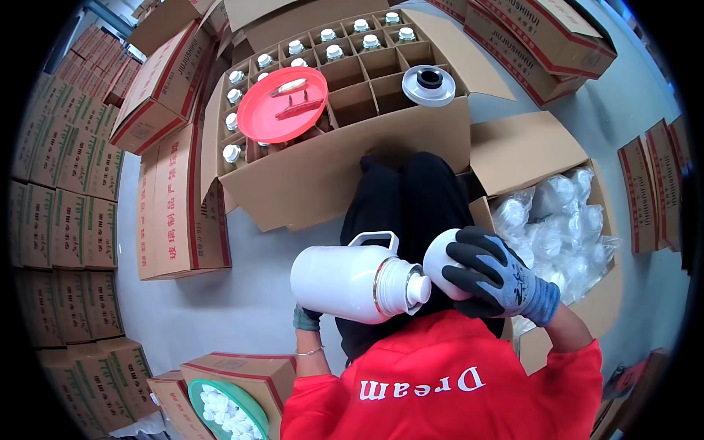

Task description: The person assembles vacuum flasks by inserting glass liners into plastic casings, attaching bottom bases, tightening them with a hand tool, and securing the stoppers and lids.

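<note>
Our grey-gloved left hand [308, 318] at white, handled flask [341, 282], its fingers hidden, opening untellable | flask lies sideways above our lap, mouth rightward | our blue-and-black-gloved right hand [488, 273], fingers curled round white rounded cup [440, 264], near flask's stopper [419, 289]

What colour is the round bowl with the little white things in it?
The bowl is green, seen best in the head view.
</note>
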Motion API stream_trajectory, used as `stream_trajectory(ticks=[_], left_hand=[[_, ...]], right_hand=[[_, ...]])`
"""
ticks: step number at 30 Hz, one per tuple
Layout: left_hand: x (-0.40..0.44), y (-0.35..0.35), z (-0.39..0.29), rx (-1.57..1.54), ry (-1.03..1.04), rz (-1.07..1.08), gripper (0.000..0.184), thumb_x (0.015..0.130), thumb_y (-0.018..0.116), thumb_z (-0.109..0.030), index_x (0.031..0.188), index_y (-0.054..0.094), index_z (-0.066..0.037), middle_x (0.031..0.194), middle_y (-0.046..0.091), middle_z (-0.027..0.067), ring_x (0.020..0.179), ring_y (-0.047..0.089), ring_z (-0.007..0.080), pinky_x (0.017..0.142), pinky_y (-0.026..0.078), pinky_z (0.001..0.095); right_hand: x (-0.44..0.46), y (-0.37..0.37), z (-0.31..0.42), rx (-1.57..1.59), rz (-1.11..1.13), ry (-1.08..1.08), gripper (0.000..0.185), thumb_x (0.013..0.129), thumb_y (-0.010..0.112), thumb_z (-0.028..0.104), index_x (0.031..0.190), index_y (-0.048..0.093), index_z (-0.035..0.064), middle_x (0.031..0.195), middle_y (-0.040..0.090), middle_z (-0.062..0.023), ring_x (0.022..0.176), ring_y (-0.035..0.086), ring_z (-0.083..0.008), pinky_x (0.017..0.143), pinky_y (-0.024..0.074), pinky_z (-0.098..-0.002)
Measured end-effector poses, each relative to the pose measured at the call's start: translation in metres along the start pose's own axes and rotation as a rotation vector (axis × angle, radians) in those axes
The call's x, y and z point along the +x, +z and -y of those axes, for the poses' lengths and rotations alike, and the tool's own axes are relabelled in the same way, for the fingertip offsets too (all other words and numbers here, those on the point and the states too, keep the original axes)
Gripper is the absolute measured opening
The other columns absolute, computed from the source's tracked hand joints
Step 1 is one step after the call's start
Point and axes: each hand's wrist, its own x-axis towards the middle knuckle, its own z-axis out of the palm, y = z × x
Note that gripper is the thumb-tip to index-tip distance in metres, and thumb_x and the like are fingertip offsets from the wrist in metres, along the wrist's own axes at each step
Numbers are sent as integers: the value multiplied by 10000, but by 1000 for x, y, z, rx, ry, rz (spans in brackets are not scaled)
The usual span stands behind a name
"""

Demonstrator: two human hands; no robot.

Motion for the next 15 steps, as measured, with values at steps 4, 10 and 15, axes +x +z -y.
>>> stream_trajectory(ticks=[4, 10, 15], left_hand=[[-5, 9, -8, 35, 4, -17, 641, 903, 682, -254, 1459, 406, -93, 1457, 467, 98, 1308, 458, 241, 1105, 354, 392], [1, 26, -27, 87, 15, -56, 633, 884, 696, -222, 1438, 428, -71, 1423, 495, 105, 1264, 494, 232, 1068, 393, 383], [8, 38, -59, 100, 6, -105, 626, 869, 708, -195, 1420, 447, -52, 1395, 518, 110, 1227, 524, 225, 1036, 426, 375]], right_hand=[[3, -2, -1, 65, -105, -107, 738, 646, 821, 212, 1327, 555, 108, 1315, 513, -174, 1225, 502, -424, 1029, 438, -564], [-3, 29, -4, 462, -382, -66, 685, 730, 827, 356, 1310, 587, 83, 1391, 425, -232, 1276, 461, -421, 1033, 409, -516], [16, 53, 16, 746, -54, 507, 595, 865, 696, 267, 1370, 460, 58, 1395, 419, -271, 1026, 625, -416, 910, 504, -436]])
